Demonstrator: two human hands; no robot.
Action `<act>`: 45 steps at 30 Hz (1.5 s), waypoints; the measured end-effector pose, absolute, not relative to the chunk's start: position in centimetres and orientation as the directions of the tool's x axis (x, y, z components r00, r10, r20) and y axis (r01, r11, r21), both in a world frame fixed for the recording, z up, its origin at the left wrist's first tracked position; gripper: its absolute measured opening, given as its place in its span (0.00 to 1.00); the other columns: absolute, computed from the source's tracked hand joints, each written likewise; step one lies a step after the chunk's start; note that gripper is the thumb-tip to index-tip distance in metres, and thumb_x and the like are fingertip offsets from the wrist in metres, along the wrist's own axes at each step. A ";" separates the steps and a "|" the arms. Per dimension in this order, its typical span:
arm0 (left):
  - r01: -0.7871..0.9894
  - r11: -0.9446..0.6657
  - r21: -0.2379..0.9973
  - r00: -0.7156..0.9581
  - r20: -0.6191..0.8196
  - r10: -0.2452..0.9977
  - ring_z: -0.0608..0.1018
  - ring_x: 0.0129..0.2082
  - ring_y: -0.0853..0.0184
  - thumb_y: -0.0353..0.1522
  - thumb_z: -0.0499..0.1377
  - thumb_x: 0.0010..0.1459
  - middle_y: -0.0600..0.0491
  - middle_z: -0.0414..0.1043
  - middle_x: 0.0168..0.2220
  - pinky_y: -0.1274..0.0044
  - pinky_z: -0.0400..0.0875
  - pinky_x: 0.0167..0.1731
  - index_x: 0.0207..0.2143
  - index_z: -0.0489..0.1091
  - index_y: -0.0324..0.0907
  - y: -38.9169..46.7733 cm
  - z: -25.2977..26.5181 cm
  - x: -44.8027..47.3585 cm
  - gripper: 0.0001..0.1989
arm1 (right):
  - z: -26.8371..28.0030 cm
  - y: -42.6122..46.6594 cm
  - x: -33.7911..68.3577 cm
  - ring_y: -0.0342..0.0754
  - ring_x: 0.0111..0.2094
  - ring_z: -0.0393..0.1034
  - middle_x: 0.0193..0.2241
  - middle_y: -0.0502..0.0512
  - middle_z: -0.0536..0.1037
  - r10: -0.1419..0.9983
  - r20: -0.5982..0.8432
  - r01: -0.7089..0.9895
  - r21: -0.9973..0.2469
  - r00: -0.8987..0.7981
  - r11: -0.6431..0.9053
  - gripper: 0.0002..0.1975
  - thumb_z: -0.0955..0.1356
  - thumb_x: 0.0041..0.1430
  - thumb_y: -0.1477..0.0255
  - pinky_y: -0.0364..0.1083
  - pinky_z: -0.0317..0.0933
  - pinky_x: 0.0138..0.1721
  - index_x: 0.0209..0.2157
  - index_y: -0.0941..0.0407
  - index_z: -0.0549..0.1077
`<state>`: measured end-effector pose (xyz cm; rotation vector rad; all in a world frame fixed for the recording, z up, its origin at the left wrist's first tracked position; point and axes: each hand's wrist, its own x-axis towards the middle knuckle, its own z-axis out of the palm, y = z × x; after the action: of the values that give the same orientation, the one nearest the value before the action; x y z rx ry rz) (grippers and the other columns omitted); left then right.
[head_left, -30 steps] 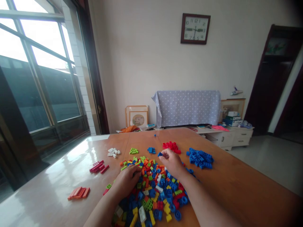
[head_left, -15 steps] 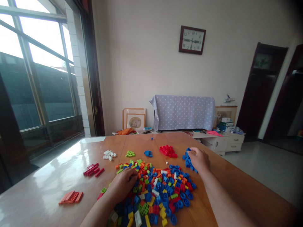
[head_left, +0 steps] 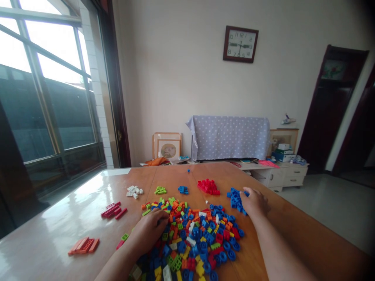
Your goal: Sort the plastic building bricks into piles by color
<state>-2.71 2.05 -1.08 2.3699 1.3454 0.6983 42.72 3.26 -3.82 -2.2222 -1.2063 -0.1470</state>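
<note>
My right hand (head_left: 255, 202) is at the right side of a small group of blue bricks (head_left: 235, 200). Its thumb and fingers are closed on a blue brick (head_left: 246, 191) that shows at the fingertips. On the left part of a large heap of mixed toy bricks (head_left: 202, 234) lies my left hand (head_left: 150, 226). Its fingers are curled down toward the bricks, and their tips are hidden, so anything in them cannot be made out. The heap holds blue, red, orange, yellow, green and white pieces, some of them round.
Around the heap on the wooden table (head_left: 117, 242) lie small groups of white bricks (head_left: 134, 191), green bricks (head_left: 160, 190), blue bricks (head_left: 183, 190), red bricks (head_left: 208, 187), dark red bricks (head_left: 113, 210) and orange-red bricks (head_left: 84, 246). A low cabinet (head_left: 277, 178) stands beyond.
My right hand has moved to the right, uncovering more of the blue group, with a blue brick at its fingertips. My left hand has stayed on the heap. The view has shifted slightly.
</note>
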 end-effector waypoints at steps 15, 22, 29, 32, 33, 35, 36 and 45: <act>0.698 -0.515 0.498 0.439 0.272 0.856 0.76 0.41 0.62 0.42 0.52 0.69 0.50 0.75 0.42 0.73 0.67 0.42 0.41 0.77 0.47 1.2 -0.3 -2.4 0.16 | -3.2 2.7 33.9 0.55 0.48 0.76 0.45 0.60 0.83 0.846 0.515 0.808 -0.553 0.140 0.203 0.20 0.61 0.67 0.60 0.51 0.67 0.51 0.45 0.54 0.79; 0.703 -0.509 0.497 0.438 0.262 0.860 0.76 0.39 0.63 0.45 0.52 0.69 0.51 0.75 0.40 0.73 0.66 0.41 0.41 0.77 0.47 1.1 -0.2 -2.3 0.17 | -4.7 3.1 31.4 0.56 0.62 0.68 0.57 0.62 0.78 0.959 0.277 0.843 -0.500 -0.063 0.200 0.24 0.58 0.71 0.58 0.53 0.58 0.63 0.54 0.54 0.77; 0.739 -0.495 0.458 0.441 0.227 0.868 0.76 0.40 0.61 0.52 0.56 0.63 0.51 0.75 0.41 0.74 0.66 0.38 0.41 0.76 0.47 0.6 0.2 -2.2 0.21 | -4.6 2.4 29.8 0.57 0.68 0.59 0.67 0.64 0.66 0.973 0.144 0.836 -0.498 -0.182 0.231 0.31 0.59 0.70 0.52 0.55 0.51 0.69 0.64 0.57 0.71; 0.759 -0.496 0.422 0.449 0.212 0.868 0.76 0.41 0.59 0.51 0.59 0.61 0.50 0.75 0.41 0.74 0.66 0.38 0.42 0.76 0.48 0.5 0.4 -2.2 0.19 | -3.7 1.7 28.9 0.57 0.69 0.58 0.68 0.63 0.65 0.957 0.177 0.805 -0.518 -0.230 0.289 0.31 0.59 0.70 0.52 0.57 0.49 0.70 0.64 0.56 0.71; 0.763 -0.495 0.415 0.449 0.210 0.868 0.76 0.42 0.59 0.50 0.60 0.60 0.50 0.74 0.42 0.74 0.66 0.39 0.43 0.76 0.48 0.5 0.4 -2.1 0.19 | -3.5 1.4 28.6 0.58 0.69 0.58 0.67 0.63 0.66 0.950 0.193 0.790 -0.527 -0.246 0.312 0.31 0.60 0.70 0.53 0.58 0.49 0.70 0.64 0.56 0.71; 0.770 -0.490 0.409 0.445 0.206 0.872 0.76 0.42 0.59 0.49 0.61 0.59 0.50 0.74 0.42 0.74 0.66 0.39 0.43 0.76 0.48 0.5 0.4 -2.1 0.17 | -3.0 1.0 28.1 0.57 0.68 0.60 0.66 0.62 0.68 0.936 0.224 0.757 -0.551 -0.272 0.352 0.29 0.61 0.70 0.55 0.59 0.52 0.69 0.64 0.55 0.71; 0.772 -0.486 0.409 0.442 0.205 0.874 0.76 0.42 0.59 0.48 0.61 0.60 0.50 0.75 0.42 0.74 0.66 0.39 0.42 0.76 0.48 0.5 0.3 -2.1 0.16 | -2.9 0.8 27.8 0.57 0.68 0.61 0.66 0.62 0.68 0.929 0.238 0.739 -0.563 -0.283 0.369 0.28 0.62 0.70 0.57 0.58 0.53 0.69 0.64 0.54 0.71; 0.725 -0.504 0.469 0.424 0.273 0.863 0.76 0.41 0.62 0.41 0.54 0.67 0.50 0.76 0.41 0.75 0.66 0.40 0.40 0.77 0.47 1.0 -0.2 -2.1 0.13 | -2.5 0.5 27.0 0.54 0.61 0.70 0.59 0.58 0.77 0.894 0.320 0.697 -0.562 -0.312 0.445 0.23 0.65 0.63 0.70 0.54 0.61 0.65 0.57 0.53 0.77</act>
<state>-2.13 1.00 -0.21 2.4021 1.3785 0.7080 26.95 0.53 -2.52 -1.3284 -2.1021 0.4291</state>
